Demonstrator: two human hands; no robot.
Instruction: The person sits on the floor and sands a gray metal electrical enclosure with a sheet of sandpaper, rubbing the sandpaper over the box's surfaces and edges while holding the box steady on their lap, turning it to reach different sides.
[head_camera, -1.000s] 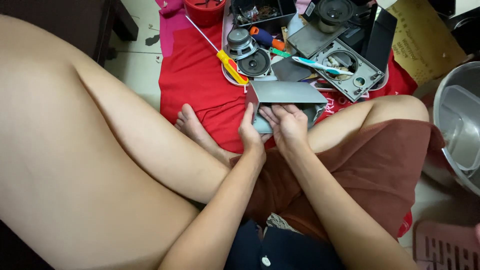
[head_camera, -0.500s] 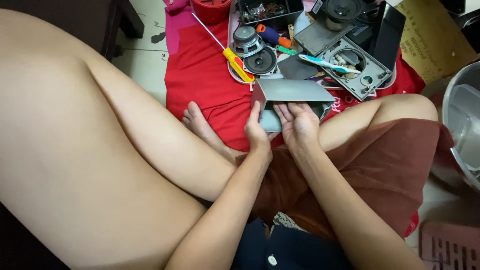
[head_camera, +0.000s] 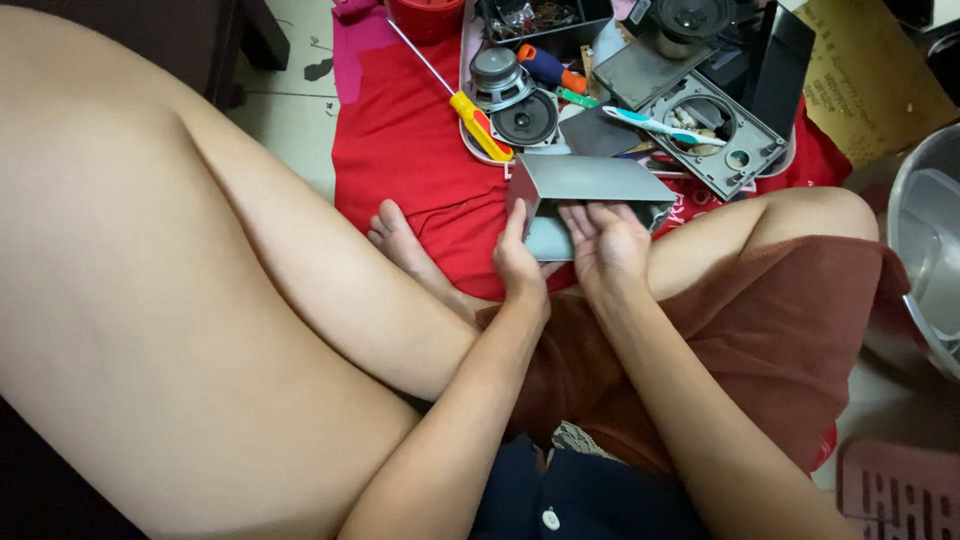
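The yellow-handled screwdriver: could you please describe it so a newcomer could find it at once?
Start at the red cloth on the floor. The screwdriver lies slanted along the left edge of the parts pile, beside two round speaker cones. Only it has a yellow-and-red handle and long bare shaft.

grey metal casing (head_camera: 590, 180); red cloth (head_camera: 400, 150); yellow-handled screwdriver (head_camera: 480, 125).

**Clutter on the red cloth**

Beyond the hands, a red cloth (head_camera: 400, 150) covers the floor. On it, a yellow screwdriver (head_camera: 478, 122) lies up and left of them, touching a tray (head_camera: 466, 90) that carries two speaker cones (head_camera: 512, 95). Right of those, a toothbrush (head_camera: 662, 125) lies across a grey speaker panel (head_camera: 715, 135). Cardboard (head_camera: 868, 85) sits far right, a metal bowl (head_camera: 925, 245) below it.
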